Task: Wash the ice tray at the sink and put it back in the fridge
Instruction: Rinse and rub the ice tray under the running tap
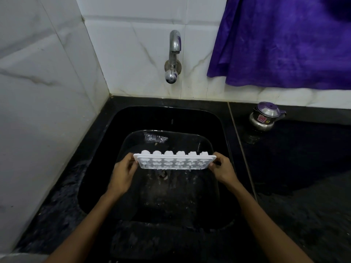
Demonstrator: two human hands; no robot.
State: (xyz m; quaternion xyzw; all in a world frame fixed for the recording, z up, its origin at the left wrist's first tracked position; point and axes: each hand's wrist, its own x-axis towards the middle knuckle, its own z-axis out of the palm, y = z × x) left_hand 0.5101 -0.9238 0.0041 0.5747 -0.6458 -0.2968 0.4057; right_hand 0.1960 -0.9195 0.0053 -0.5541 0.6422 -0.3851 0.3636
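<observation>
A white plastic ice tray (173,161) hangs over the middle of the black sink (121,118), tipped on its long edge with its open side toward me. Drops of water fall from its lower edge. My left hand (123,172) grips the tray's left end, fingers curled around the rim. My right hand (223,170) grips the right end the same way. The chrome tap (173,56) sticks out of the white tiled wall above the sink, and no water runs from it. The fridge is out of view.
A small steel pot with a purple lid (265,116) stands on the black counter (303,168) to the right of the sink. A purple curtain (284,40) hangs at the upper right. White marble-look tiles (38,92) close off the left side.
</observation>
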